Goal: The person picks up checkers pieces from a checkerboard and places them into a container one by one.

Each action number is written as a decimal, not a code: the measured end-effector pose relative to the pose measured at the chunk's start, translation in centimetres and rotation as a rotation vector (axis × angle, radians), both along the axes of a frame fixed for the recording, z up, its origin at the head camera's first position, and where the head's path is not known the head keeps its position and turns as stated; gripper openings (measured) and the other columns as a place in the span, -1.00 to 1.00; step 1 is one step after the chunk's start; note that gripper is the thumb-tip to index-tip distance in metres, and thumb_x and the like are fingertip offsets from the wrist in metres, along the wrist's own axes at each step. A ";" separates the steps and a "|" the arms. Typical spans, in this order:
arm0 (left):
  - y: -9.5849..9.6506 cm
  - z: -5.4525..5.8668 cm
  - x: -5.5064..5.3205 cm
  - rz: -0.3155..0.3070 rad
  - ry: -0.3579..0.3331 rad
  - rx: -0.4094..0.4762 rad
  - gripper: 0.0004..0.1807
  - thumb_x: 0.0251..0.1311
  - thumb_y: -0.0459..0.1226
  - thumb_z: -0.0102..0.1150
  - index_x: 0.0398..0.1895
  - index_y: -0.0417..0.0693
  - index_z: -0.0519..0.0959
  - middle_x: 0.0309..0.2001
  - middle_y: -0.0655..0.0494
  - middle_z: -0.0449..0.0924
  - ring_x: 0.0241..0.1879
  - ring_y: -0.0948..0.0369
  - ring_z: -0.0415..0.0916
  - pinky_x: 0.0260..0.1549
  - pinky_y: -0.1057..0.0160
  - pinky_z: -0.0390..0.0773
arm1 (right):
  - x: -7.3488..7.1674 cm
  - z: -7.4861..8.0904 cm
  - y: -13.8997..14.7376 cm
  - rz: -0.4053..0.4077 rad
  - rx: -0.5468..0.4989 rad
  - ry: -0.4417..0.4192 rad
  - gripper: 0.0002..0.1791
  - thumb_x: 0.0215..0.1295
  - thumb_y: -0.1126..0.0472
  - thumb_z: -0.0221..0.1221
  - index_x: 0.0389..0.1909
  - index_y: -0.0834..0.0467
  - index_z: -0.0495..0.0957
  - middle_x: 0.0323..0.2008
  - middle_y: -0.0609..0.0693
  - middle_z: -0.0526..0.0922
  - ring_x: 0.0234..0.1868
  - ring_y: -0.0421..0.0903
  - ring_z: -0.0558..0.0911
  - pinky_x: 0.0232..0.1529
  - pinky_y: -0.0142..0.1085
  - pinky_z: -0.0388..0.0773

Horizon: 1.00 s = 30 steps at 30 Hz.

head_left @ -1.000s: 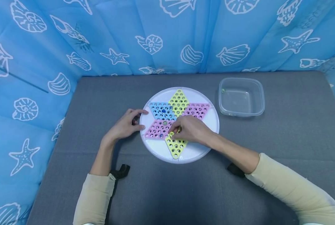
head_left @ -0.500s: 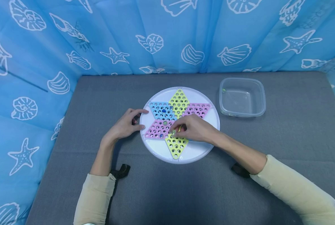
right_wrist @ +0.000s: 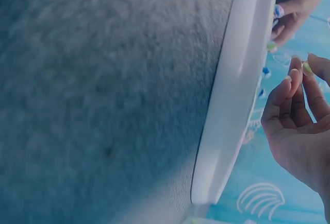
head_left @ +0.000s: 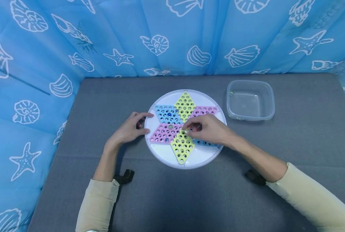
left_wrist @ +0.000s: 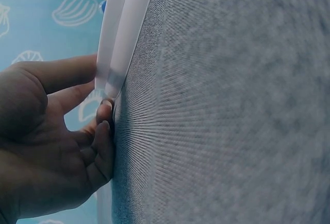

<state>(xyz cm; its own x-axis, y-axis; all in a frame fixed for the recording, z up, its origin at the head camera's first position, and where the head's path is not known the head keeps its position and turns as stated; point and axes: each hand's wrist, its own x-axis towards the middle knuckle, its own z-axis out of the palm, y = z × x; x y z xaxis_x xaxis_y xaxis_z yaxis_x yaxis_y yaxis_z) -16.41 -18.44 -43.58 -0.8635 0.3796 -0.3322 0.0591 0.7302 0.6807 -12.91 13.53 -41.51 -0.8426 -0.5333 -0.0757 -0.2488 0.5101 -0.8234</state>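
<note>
A round white Chinese checkers board with a coloured star of holes lies on the grey table. My left hand holds the board's left rim; in the left wrist view one digit lies on the rim and curled fingertips touch its lower edge. My right hand pinches a yellow-green marble between thumb and index finger, just above the star's middle near the yellow front point. It shows at the fingertips in the right wrist view too. A blue marble, a green marble and another bluish marble sit in holes.
A clear plastic container stands right of the board at the back, with a green marble at its left side. Black wrist straps show beneath both forearms. A blue shell-patterned curtain hangs behind the grey table.
The right hand has lifted the yellow-green marble from the yellow front point and moved it right and slightly back. The left hand stays at the rim.
</note>
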 end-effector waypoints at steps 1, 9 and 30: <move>0.0 0.0 0.0 -0.001 0.000 0.000 -0.39 0.28 -0.29 0.28 0.39 0.15 0.39 0.07 -0.11 0.26 -0.16 0.04 0.28 -0.23 0.10 0.31 | 0.0 0.1 0.2 -0.004 -0.004 0.007 -0.78 0.20 0.24 0.38 -0.11 0.06 0.73 -0.35 -0.16 0.66 -0.36 -0.17 0.54 -0.26 -0.29 0.47; -0.1 -0.1 0.0 -0.002 0.000 0.011 -0.40 0.27 -0.29 0.29 0.38 0.14 0.40 0.07 -0.12 0.26 -0.15 0.04 0.28 -0.23 0.10 0.32 | 0.0 0.9 2.1 -0.062 -0.021 0.027 -0.80 0.18 0.27 0.37 -0.15 0.10 0.72 -0.33 -0.12 0.65 -0.31 -0.18 0.59 -0.24 -0.32 0.51; 0.1 0.1 0.0 0.007 -0.001 0.010 -0.40 0.27 -0.30 0.29 0.38 0.14 0.40 0.07 -0.12 0.27 -0.15 0.03 0.28 -0.23 0.10 0.31 | -0.2 2.4 7.2 -0.253 0.100 0.054 -0.74 0.26 0.19 0.34 -0.05 0.12 0.70 -0.26 -0.02 0.66 -0.27 -0.09 0.56 -0.23 -0.29 0.45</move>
